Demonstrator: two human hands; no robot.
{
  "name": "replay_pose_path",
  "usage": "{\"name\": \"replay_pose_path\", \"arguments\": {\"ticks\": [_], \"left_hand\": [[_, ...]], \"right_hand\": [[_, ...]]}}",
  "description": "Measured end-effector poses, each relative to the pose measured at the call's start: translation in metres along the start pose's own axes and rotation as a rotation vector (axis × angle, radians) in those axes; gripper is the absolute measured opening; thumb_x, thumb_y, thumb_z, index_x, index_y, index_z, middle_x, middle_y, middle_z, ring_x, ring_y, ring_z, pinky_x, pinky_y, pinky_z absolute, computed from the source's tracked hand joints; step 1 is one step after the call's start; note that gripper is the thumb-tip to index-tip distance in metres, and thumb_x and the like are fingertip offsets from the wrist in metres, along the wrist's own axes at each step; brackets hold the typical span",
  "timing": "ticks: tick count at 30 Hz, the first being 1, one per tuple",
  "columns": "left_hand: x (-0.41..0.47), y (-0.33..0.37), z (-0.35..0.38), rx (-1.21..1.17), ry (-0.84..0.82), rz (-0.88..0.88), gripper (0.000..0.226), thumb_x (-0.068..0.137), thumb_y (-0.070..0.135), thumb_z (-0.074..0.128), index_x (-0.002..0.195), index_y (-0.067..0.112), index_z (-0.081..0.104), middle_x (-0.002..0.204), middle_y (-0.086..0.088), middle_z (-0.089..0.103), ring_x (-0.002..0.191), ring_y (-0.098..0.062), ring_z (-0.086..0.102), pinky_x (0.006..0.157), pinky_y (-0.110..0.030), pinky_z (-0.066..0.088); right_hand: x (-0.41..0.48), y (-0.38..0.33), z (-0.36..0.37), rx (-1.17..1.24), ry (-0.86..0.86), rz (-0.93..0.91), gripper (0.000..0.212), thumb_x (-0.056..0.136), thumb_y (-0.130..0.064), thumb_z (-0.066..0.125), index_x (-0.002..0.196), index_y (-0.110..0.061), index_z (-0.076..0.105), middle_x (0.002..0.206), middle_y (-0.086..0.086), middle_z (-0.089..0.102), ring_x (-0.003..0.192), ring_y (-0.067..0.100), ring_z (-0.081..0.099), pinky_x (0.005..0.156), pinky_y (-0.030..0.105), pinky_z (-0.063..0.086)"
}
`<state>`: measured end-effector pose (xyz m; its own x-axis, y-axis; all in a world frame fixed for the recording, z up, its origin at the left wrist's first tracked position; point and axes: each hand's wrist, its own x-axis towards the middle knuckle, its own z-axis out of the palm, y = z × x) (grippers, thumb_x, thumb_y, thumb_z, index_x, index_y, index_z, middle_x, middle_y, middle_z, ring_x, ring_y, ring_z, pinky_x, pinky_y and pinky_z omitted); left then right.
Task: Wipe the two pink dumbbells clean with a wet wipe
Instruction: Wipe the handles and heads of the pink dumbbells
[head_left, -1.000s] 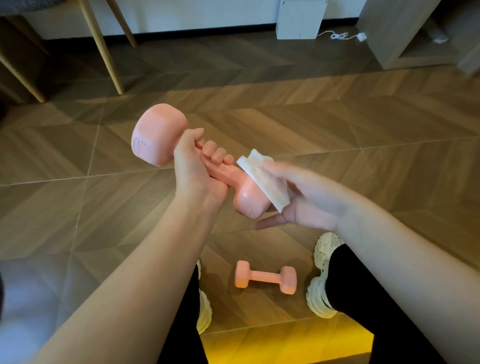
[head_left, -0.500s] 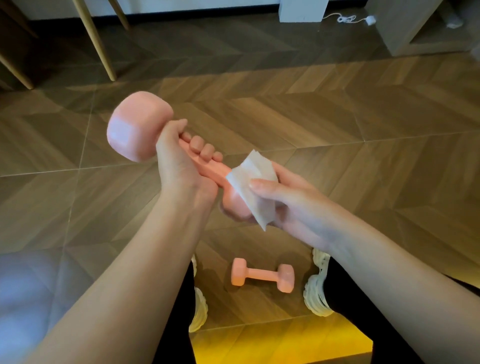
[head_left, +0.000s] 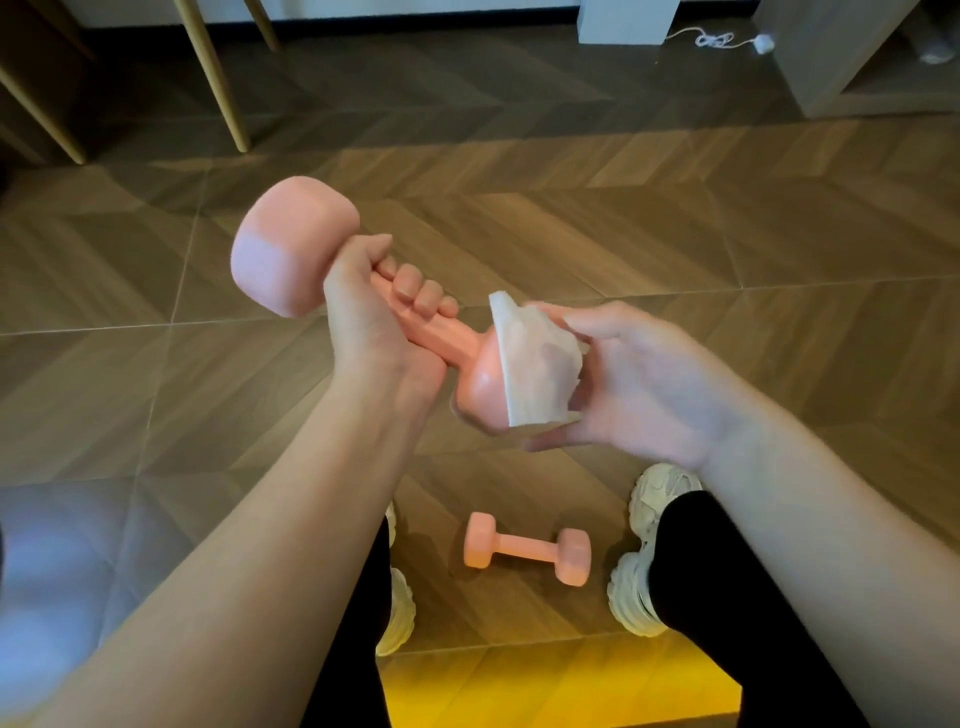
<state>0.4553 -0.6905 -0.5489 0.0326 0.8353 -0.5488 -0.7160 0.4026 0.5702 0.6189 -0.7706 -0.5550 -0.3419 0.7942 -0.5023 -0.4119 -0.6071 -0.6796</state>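
**Left grip.** Your left grip (head_left: 374, 332) is closed round the handle of the pink, matt-coated dumbbell (head_left: 296, 249). It holds the dumbbell in the air, tilted, with one head up and away from you and the other down toward your right side.

**Right grip.** Your right grip (head_left: 639, 384) is palm-up and cups the lower head. It holds the white, crumpled wet wipe (head_left: 535, 369) against that head, fingers above and thumb below.

**Change noted.** A second ago the wipe lay over the upper side of this head under straight fingers. It has since travelled round to the end face and outer side, and your hand has rolled under it. The left grip has not shifted along the handle.

**Assessment.** The lower head appears largely covered. The handle under your fingers and the upper head show no wipe contact at this moment, so you are judged to be partway through the first item.

**Surroundings.**
- The second pink dumbbell (head_left: 527, 545) lies on the brown herringbone wood floor (head_left: 675, 234) between your pale chunky shoes (head_left: 644, 561), untouched and well apart from both hands.
- Light wooden furniture legs (head_left: 213, 73) stand at the far left.
- A white cable (head_left: 717, 39) lies at the far right.
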Motion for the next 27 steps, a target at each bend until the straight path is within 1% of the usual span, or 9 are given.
{"name": "replay_pose_path", "arguments": {"ticks": [4,9,11,14,17,19,22,25,27], "left_hand": [[0.0,0.002,-0.002,0.032,-0.07,-0.042,0.035,0.088,0.018,0.049,0.057,0.021,0.033,0.049,0.006,0.024,0.041,-0.013,0.024,0.044,-0.023,0.032],[-0.002,-0.004,0.001,0.061,-0.08,-0.041,0.035,0.089,0.018,0.048,0.058,0.021,0.031,0.049,0.006,0.022,0.041,-0.013,0.022,0.043,-0.024,0.03],[-0.001,-0.005,0.001,0.047,-0.055,-0.002,0.034,0.089,0.018,0.048,0.059,0.021,0.03,0.049,0.006,0.022,0.04,-0.013,0.022,0.043,-0.024,0.029],[0.001,-0.004,0.001,0.015,-0.019,0.047,0.033,0.088,0.017,0.047,0.06,0.021,0.03,0.048,0.006,0.023,0.039,-0.014,0.022,0.043,-0.022,0.03],[0.002,-0.001,0.0,0.009,0.009,0.055,0.033,0.087,0.017,0.048,0.059,0.021,0.031,0.048,0.006,0.024,0.039,-0.014,0.023,0.043,-0.022,0.03],[0.003,0.001,-0.001,-0.011,0.011,0.053,0.033,0.087,0.018,0.049,0.059,0.021,0.032,0.048,0.007,0.024,0.038,-0.013,0.023,0.043,-0.022,0.03],[0.003,0.003,-0.002,-0.012,0.0,0.054,0.033,0.087,0.018,0.048,0.058,0.021,0.032,0.047,0.007,0.024,0.038,-0.013,0.024,0.042,-0.022,0.03],[0.002,0.001,-0.001,0.003,-0.019,0.063,0.033,0.087,0.017,0.048,0.058,0.021,0.032,0.047,0.006,0.025,0.039,-0.013,0.023,0.044,-0.023,0.031],[0.003,0.002,0.0,-0.011,-0.028,0.062,0.034,0.087,0.017,0.048,0.057,0.021,0.033,0.048,0.006,0.024,0.04,-0.013,0.023,0.043,-0.023,0.031]], "right_hand": [[-0.004,-0.007,-0.015,-0.026,-0.145,0.094,0.08,0.059,-0.03,0.092,0.132,-0.018,0.061,0.121,0.013,0.062,0.102,0.035,0.065,0.087,0.063,0.052],[0.008,0.02,0.011,-0.009,0.001,0.028,0.049,0.076,-0.02,0.077,0.12,-0.017,0.056,0.1,0.007,0.074,0.098,0.026,0.071,0.081,0.051,0.059],[0.011,0.03,0.018,0.018,0.086,-0.052,0.055,0.077,-0.025,0.077,0.126,-0.017,0.054,0.107,0.009,0.073,0.105,0.029,0.069,0.081,0.049,0.06],[0.014,0.036,0.023,0.04,0.156,-0.112,0.055,0.08,-0.037,0.07,0.127,-0.017,0.052,0.104,0.008,0.073,0.099,0.027,0.07,0.083,0.049,0.059],[0.014,0.035,0.021,0.032,0.106,-0.119,0.048,0.083,-0.029,0.07,0.126,-0.016,0.054,0.111,0.011,0.07,0.105,0.03,0.068,0.089,0.053,0.056],[0.014,0.034,0.02,-0.003,0.082,-0.134,0.054,0.077,-0.022,0.075,0.126,-0.021,0.054,0.105,0.003,0.073,0.104,0.025,0.069,0.088,0.049,0.057],[0.016,0.036,0.023,-0.054,0.125,-0.169,0.052,0.074,-0.029,0.077,0.122,-0.026,0.055,0.099,-0.002,0.075,0.099,0.022,0.071,0.084,0.048,0.059],[0.018,0.035,0.026,-0.016,0.164,-0.159,0.056,0.081,-0.041,0.072,0.128,-0.02,0.052,0.113,0.009,0.071,0.098,0.026,0.07,0.081,0.049,0.06],[0.016,0.032,0.023,0.029,0.123,-0.161,0.054,0.084,-0.037,0.069,0.13,-0.016,0.051,0.115,0.013,0.068,0.1,0.028,0.068,0.082,0.049,0.059]]}}
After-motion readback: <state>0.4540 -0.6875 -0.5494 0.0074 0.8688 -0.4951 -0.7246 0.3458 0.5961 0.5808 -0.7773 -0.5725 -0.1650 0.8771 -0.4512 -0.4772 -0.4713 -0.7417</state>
